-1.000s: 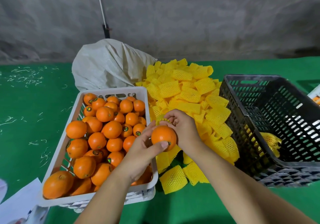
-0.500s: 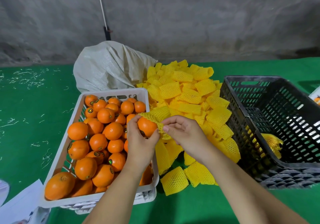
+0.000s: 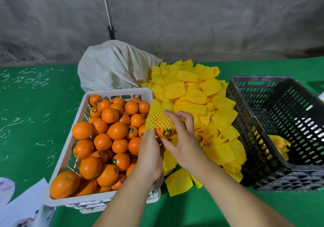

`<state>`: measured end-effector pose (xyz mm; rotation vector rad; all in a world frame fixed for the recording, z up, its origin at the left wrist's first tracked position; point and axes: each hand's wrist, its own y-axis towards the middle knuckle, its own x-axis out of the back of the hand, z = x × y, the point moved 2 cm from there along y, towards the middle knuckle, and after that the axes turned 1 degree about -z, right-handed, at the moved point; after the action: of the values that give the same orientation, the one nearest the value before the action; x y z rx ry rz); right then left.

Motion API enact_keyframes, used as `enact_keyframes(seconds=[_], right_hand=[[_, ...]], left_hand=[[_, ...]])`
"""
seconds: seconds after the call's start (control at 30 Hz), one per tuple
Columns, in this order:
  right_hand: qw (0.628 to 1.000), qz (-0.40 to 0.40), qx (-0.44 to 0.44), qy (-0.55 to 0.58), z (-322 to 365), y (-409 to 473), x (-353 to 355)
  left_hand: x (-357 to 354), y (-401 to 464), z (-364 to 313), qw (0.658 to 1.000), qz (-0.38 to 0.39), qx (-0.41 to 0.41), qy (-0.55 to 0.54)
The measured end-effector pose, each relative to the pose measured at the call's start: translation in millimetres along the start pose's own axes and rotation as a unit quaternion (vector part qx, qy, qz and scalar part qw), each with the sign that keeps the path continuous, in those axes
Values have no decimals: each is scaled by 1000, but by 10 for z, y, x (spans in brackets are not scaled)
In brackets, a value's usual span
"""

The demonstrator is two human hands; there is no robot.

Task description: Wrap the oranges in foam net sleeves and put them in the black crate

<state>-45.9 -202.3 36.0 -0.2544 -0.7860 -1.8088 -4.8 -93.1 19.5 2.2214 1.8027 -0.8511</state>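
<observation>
From your head view, your left hand [image 3: 149, 154] cups the orange [image 3: 165, 132] from below while your right hand [image 3: 182, 139] pinches the yellow foam sleeve [image 3: 158, 117], which is drawn over the top of the fruit and leaves its stickered lower part bare. Both hands have their fingers curled around this one bundle, held above the near right corner of the white crate [image 3: 115, 91]. That crate is piled with unwrapped oranges [image 3: 108, 139], so most of the work looks to be ahead of you. The black crate [image 3: 249, 81], to your right on the green counter [image 3: 31, 114], shows only a little yellow sleeve material [image 3: 278, 144] at the bottom; whether there is fruit inside it, you cannot tell. Between the two crates lies a big heap of spare sleeves [image 3: 194, 95], which your hands will have to pass over to reach the black crate. A pale sack [image 3: 112, 67] slumps behind the white crate, and some paper [image 3: 26, 202] lies at the near left.
</observation>
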Motion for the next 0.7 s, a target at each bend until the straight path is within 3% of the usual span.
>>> enact_keyframes(seconds=[0.07, 0.13, 0.23, 0.47, 0.53, 0.63, 0.7], right_hand=[[999, -29, -29, 26, -11, 31, 50], [994, -75, -55, 63, -10, 47, 87], [987, -131, -78, 50, -27, 64, 111], [982, -133, -130, -15, -51, 63, 104], [980, -133, -149, -3, -30, 49, 115], [978, -92, -163, 87, 21, -6, 117], [962, -53, -169, 206, 53, -45, 115]], left_hand=[[19, -15, -52, 999, 8, -33, 39], [97, -4, -120, 978, 0, -113, 174], [190, -53, -118, 868, 1, -255, 426], [155, -242, -39, 755, 2, -346, 557], [168, -236, -48, 767, -12, -361, 530], [107, -219, -60, 853, -4, -331, 403], [64, -218, -62, 874, 6, -322, 364]])
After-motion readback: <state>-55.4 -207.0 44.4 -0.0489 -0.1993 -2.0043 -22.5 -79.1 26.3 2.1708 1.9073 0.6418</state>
